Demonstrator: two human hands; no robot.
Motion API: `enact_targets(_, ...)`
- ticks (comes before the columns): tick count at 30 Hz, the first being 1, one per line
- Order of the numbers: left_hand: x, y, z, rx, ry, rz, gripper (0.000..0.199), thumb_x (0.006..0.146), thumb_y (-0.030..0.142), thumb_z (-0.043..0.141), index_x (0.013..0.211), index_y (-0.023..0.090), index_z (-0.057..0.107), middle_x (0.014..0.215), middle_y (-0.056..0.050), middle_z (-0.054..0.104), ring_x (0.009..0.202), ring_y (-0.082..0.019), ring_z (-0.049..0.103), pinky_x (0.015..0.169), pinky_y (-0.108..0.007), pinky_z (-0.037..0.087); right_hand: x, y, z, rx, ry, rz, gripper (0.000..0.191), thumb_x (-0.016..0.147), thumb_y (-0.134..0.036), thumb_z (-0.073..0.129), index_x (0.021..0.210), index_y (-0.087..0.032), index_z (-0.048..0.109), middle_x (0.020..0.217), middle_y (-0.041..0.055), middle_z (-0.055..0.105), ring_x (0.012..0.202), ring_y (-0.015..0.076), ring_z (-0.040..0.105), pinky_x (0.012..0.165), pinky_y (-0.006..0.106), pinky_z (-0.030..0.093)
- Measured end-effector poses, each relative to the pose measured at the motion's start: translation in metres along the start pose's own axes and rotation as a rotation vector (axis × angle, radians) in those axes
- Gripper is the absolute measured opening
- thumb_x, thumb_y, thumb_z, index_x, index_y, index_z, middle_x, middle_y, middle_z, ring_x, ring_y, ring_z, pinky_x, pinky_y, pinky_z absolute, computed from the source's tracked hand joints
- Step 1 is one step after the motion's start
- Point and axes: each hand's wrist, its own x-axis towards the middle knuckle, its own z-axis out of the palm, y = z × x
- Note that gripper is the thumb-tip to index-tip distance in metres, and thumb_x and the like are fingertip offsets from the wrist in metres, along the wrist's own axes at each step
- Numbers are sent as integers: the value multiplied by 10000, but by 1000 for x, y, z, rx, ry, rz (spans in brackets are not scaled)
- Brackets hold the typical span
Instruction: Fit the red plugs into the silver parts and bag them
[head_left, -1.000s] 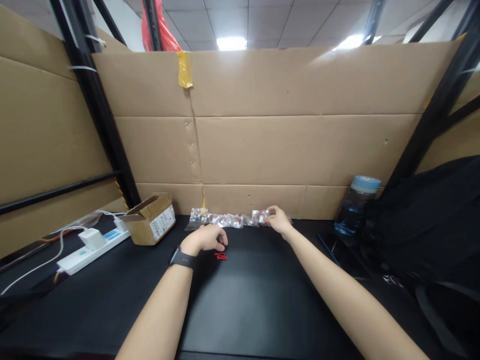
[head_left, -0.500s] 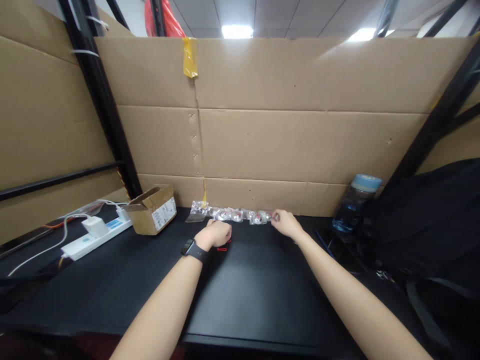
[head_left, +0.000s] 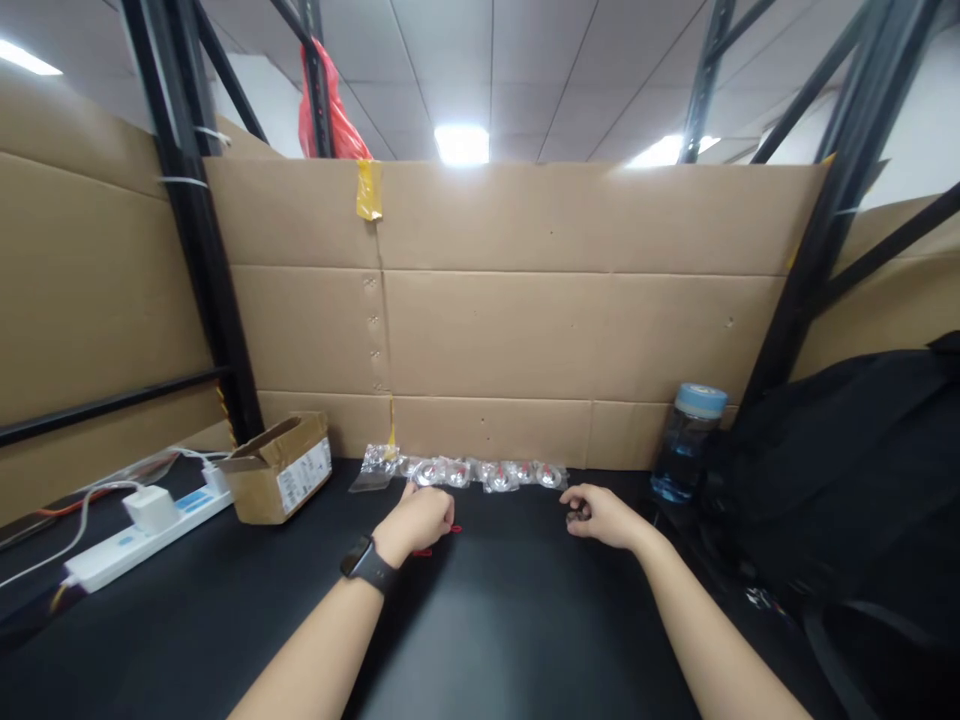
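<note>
My left hand, with a dark watch on its wrist, is closed knuckles-up over the black tabletop. Thin red cord shows in small loops by its fingers; whatever else the fist covers is hidden. Just beyond it, along the foot of the cardboard wall, lies a row of small clear plastic packets with shiny round contents and red bits inside. Right of the row's end, my right hand has its thumb and fingers curled but apart, and I make out nothing held between them.
At left stand an open cardboard box and a white power strip with plugs and cables. A blue-lidded bottle and a black backpack occupy the right side. Cardboard panels wall in the back.
My right hand has let go of the packet at the row's right end and drawn back to the right. The left hand stays closed near the packets. The camera view has tilted up.
</note>
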Motion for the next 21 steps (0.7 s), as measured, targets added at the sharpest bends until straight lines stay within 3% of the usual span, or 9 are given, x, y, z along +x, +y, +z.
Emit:
enact_targets(5,2,12,11,29,71,48,185,884,157,507,829,207,676,940,-72,731,954,-256,654,930,-415,342,-4,-4,1,-102,17,30,453,589,-164,772,1039,-204,738,950,41,681,780,172,635,715,249,460)
enact_targets(11,-1,34,10,-57,224,127,194,959,152,403,951,222,583,909,-34,690,886,-217,634,937,-399,329,-9,-16,2,-137,43,15,332,633,-132,698,956,-200,733,818,13,668,705,146,593,649,228,409)
enact_targets(16,-2,50,6,-178,316,172,130,930,165,494,888,232,597,890,-4,688,899,-196,617,970,-389,310,-9,-18,5,-207,74,39,391,551,-97,701,926,-207,724,854,11,612,752,155,572,651,227,386)
enact_targets(21,4,53,12,-265,321,131,36,846,217,659,818,232,642,880,15,710,888,-191,618,970,-392,312,-7,-16,9,-144,121,20,461,495,-52,688,930,-204,702,905,-1,557,723,131,552,626,217,384)
